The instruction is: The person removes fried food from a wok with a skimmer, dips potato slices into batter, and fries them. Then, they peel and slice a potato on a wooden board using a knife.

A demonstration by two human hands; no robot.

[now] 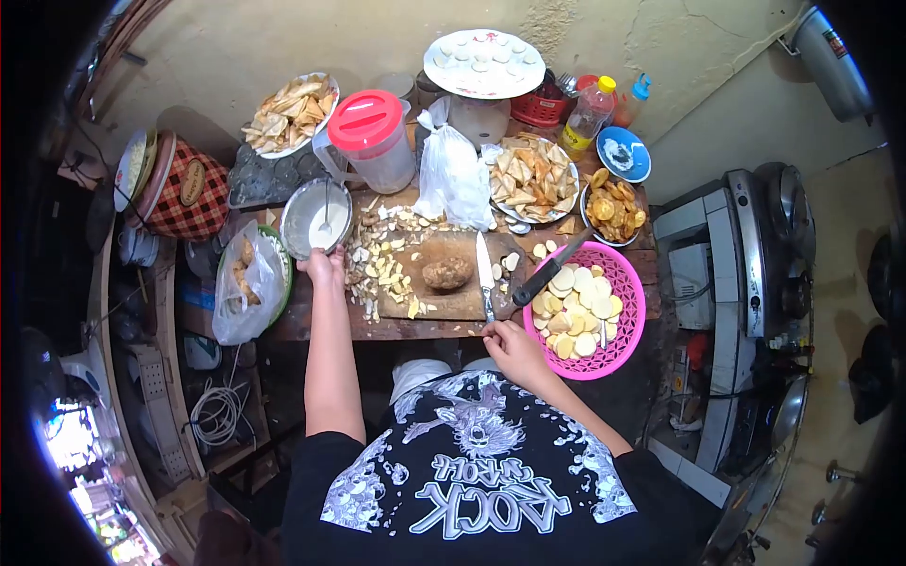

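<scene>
My left hand (326, 268) is closed on the near rim of a metal bowl (294, 219), which holds a white liquid and a spoon (327, 206). My right hand (517, 349) is at the table's front edge, its fingers closed at the handle end of a knife (484, 269) whose blade points away from me over the cutting board (406, 247). An unpeeled brown potato (448, 274) lies on the board, left of the blade. Peel scraps (389, 269) are scattered around it. To the right, a pink basket (638, 311) holds pale potato slices (576, 307).
A black-handled knife (540, 281) leans over the basket rim. Behind the board stand a red-lidded pitcher (382, 165), a white plastic bag (451, 174), and plates of folded triangular pastries (531, 176). A bagged item (247, 283) sits far left; a stove (744, 255) stands right.
</scene>
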